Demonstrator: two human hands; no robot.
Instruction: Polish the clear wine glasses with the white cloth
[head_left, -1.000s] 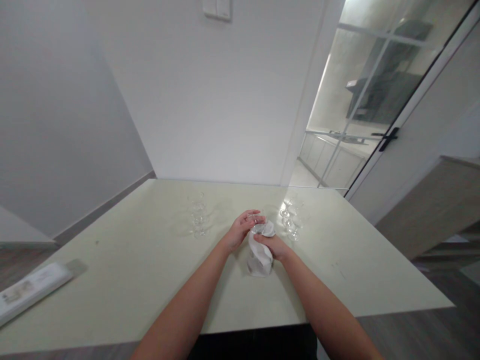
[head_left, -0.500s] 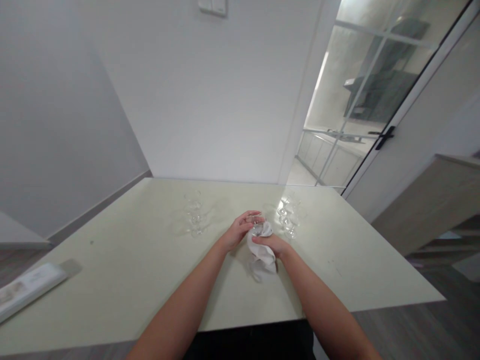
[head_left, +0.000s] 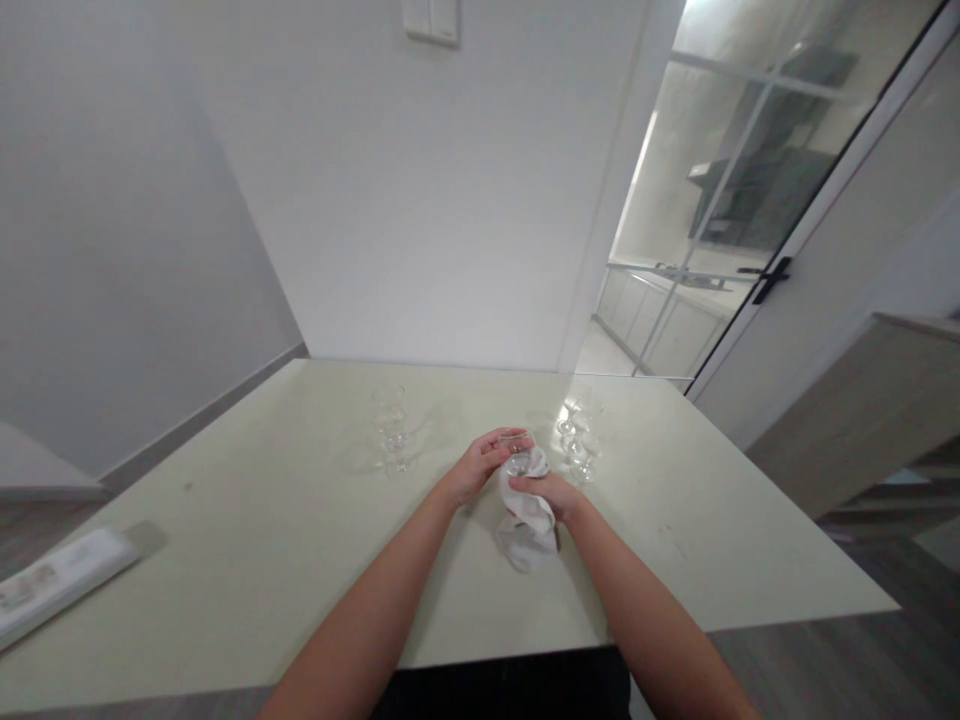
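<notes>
The left hand (head_left: 474,466) curls its fingers around a small clear glass (head_left: 516,452) just right of the frame's centre, while the right hand (head_left: 546,492) is closed on a white cloth (head_left: 529,520) pressed against the glass, its loose end hanging down toward the pale table (head_left: 262,540). To wipe well, the left hand should probably grip firmly but gently and turn the glass as the cloth rubs. More clear glasses stand to the left (head_left: 390,430) and to the right (head_left: 576,440), and a flat packet (head_left: 60,580) lies at the lower left edge.
</notes>
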